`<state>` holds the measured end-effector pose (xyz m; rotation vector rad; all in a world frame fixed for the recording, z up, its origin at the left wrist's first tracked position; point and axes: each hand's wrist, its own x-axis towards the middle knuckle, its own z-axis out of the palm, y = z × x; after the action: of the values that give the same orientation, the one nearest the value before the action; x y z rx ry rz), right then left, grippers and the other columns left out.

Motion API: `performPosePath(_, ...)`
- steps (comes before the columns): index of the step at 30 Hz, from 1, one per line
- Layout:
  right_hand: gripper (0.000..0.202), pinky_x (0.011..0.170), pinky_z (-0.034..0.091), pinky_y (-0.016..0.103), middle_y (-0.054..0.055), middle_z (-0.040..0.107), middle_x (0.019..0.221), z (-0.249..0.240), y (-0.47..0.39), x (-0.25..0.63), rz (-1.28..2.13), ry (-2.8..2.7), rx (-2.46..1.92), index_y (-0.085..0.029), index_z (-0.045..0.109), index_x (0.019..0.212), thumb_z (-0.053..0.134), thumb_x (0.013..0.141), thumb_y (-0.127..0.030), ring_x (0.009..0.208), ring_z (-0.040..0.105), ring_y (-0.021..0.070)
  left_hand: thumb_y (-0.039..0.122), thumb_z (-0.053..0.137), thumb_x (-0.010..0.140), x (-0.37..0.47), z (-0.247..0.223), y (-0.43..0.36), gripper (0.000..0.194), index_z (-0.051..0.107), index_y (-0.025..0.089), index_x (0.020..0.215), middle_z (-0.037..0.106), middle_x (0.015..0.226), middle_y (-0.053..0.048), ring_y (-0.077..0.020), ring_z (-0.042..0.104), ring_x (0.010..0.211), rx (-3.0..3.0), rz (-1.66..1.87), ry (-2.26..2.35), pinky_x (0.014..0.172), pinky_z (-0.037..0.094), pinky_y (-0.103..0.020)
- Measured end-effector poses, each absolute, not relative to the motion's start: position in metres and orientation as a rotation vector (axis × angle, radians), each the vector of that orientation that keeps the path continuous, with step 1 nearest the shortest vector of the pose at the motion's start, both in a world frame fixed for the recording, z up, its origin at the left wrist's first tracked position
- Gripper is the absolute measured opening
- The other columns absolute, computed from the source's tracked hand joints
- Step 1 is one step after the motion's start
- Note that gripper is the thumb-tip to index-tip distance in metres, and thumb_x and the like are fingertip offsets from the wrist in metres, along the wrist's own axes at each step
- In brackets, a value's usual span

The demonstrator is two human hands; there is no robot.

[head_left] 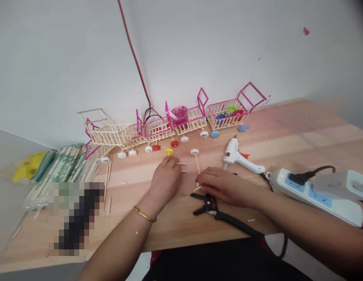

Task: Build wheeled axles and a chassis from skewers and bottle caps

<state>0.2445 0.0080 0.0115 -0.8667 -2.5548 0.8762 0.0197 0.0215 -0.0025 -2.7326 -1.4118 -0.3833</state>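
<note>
My left hand [166, 177] is on the table with its fingers curled down, just below a yellow bottle cap [169, 151] on a short stick. Two thin stick ends [183, 164] show at its right side; what its fingertips hold is hidden. My right hand [220, 184] has its fingers closed at the near end of a wooden stick [197, 166], whose far end carries a white bottle cap [194, 152]. A small stick piece [198, 188] lies by its fingertips. Dark-handled cutting pliers [209, 205] lie with open jaws just below this hand.
Small stick-built carts [187, 121] with bottle-cap wheels line the wall. A white glue gun [235, 154] and a power strip [304, 191] lie to the right. Bundled sticks [57, 168], a yellow packet [30, 167] and a blurred dark object [78, 220] are on the left.
</note>
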Motion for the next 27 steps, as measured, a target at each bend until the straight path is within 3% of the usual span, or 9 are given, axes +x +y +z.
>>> performPosePath(18, 0.016, 0.080, 0.045, 0.032, 0.007, 0.061, 0.094, 0.005, 0.011, 0.236, 0.947, -2.498, -0.748, -0.017, 0.056, 0.097, 0.043, 0.094, -0.025, 0.090, 0.053, 0.0169, 0.013, 0.049, 0.086, 0.029, -0.001, 0.013, 0.013, 0.062, 0.015, 0.088, 0.061, 0.105, -0.010, -0.0207, 0.054, 0.100, -2.895, -0.768, -1.451, 0.088, 0.051, -0.038)
performPosePath(27, 0.016, 0.079, 0.044, 0.032, 0.007, 0.061, 0.093, 0.005, 0.011, 0.237, 0.934, -2.508, -0.761, -0.018, 0.056, 0.095, 0.042, 0.094, -0.026, 0.088, 0.053, 0.0172, 0.013, 0.050, 0.085, 0.032, -0.003, 0.013, 0.013, 0.062, 0.016, 0.088, 0.061, 0.105, -0.010, -0.0213, 0.053, 0.102, -2.916, -0.728, -1.452, 0.089, 0.050, -0.039)
